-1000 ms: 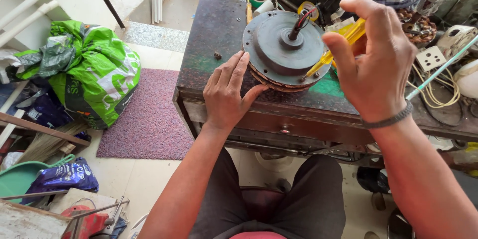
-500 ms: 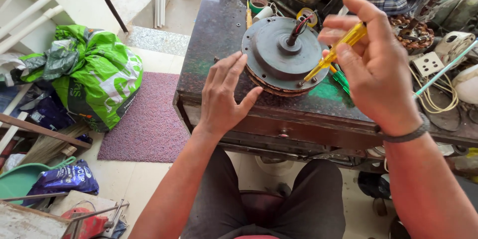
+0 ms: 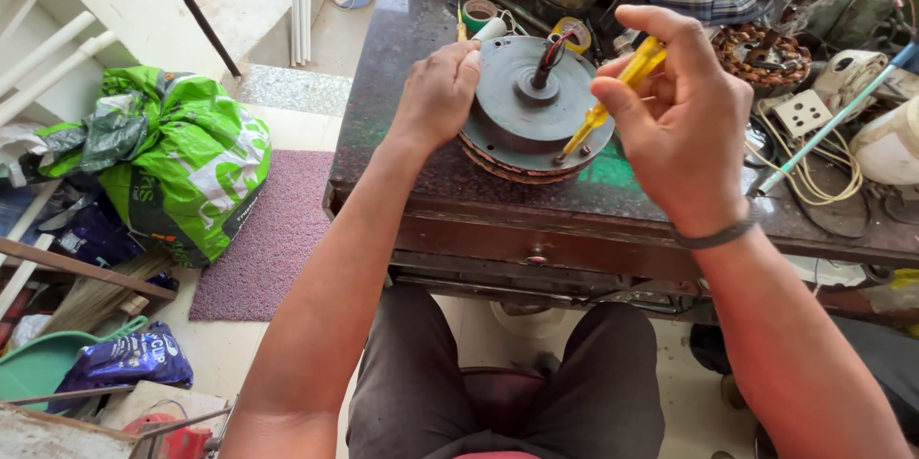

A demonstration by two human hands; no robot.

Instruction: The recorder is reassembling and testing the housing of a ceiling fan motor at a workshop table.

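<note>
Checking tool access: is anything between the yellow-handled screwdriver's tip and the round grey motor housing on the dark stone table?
Nothing visible. The right hand holds the yellow-handled screwdriver with its tip down at the rim of the round grey motor housing. The left hand rests on the housing's far left edge, clear of the tip.

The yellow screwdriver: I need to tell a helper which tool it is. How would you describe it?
On the dark stone-topped table lies a round grey motor housing. The right hand holds the screwdriver over its right edge, tip down: the only clear yellow handle there.
</note>
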